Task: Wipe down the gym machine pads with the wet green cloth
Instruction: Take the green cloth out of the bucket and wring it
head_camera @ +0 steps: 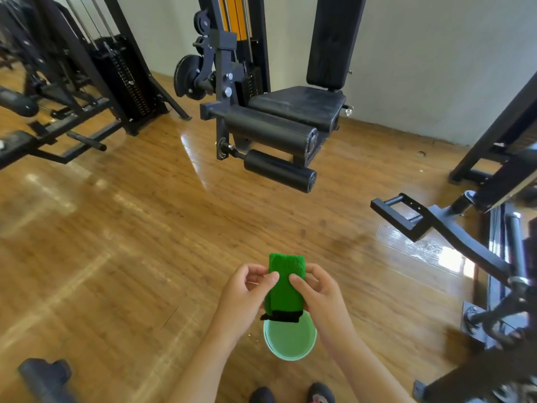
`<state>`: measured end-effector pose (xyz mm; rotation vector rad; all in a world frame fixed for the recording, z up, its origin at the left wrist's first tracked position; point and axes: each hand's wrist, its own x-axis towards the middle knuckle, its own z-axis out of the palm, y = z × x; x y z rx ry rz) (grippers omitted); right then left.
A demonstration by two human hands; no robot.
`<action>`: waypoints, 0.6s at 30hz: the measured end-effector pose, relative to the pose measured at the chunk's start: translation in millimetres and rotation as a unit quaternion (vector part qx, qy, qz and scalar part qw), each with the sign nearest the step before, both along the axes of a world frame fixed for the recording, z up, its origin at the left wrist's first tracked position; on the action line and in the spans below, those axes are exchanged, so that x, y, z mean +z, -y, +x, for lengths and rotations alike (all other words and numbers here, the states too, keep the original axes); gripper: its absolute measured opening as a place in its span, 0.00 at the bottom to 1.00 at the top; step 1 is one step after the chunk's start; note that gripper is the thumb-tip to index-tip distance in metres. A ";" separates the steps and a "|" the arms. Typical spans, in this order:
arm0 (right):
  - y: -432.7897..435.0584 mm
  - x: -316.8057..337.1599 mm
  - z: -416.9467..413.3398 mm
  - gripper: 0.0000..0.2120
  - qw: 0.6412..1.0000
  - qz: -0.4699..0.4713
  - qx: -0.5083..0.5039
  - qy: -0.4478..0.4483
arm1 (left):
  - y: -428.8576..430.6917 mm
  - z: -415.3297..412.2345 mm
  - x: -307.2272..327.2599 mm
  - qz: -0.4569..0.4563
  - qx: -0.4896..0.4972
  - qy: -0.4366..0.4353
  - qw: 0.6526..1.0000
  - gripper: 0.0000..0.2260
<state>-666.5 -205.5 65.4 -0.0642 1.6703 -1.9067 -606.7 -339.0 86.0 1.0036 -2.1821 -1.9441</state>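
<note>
While left hand (243, 296), right hand (323, 298) grip green cloth (286, 282), wood floor (139, 242) glossy, perhaps wet.

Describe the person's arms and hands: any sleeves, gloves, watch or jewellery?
The left hand and right hand are ungloved, with no rings visible. The left forearm and right forearm are uncovered to the frame's edge: no sleeves, watch or bracelets.
</note>
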 end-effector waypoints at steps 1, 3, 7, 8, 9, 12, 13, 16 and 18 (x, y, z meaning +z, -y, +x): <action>-0.2 1.2 -0.1 0.06 1.000 -0.002 0.002 0.005 | -0.1 0.6 -0.6 0.000 -0.006 0.004 1.000 0.08; -0.2 3.5 -0.3 0.07 1.000 -0.006 0.011 0.017 | 0.6 1.2 -1.2 0.015 -0.021 0.011 1.000 0.08; -2.7 5.4 -0.9 0.08 0.998 -0.034 0.019 0.042 | -0.1 2.9 4.1 0.082 -0.060 0.022 0.995 0.08; -3.2 5.5 0.2 0.09 0.998 -0.042 0.022 0.046 | 0.4 3.7 3.1 0.068 -0.058 0.017 0.996 0.08; -3.4 5.7 2.0 0.10 0.997 -0.049 0.028 0.047 | 0.8 4.5 2.4 0.049 -0.050 0.009 0.998 0.08; -4.2 6.7 6.4 0.16 0.996 -0.047 0.063 0.029 | -1.6 5.4 1.7 0.022 -0.020 -0.011 0.999 0.07; -5.2 6.8 6.0 0.19 0.996 -0.038 0.073 0.020 | -3.3 5.1 3.8 0.045 -0.013 -0.014 0.999 0.07; -10.6 8.2 0.9 0.22 0.994 -0.018 0.107 0.012 | -0.4 1.2 11.9 0.108 -0.049 -0.014 0.993 0.15; -13.3 10.0 -0.6 0.21 0.991 -0.019 0.132 0.023 | 6.5 -3.4 16.7 0.140 -0.091 -0.004 0.986 0.17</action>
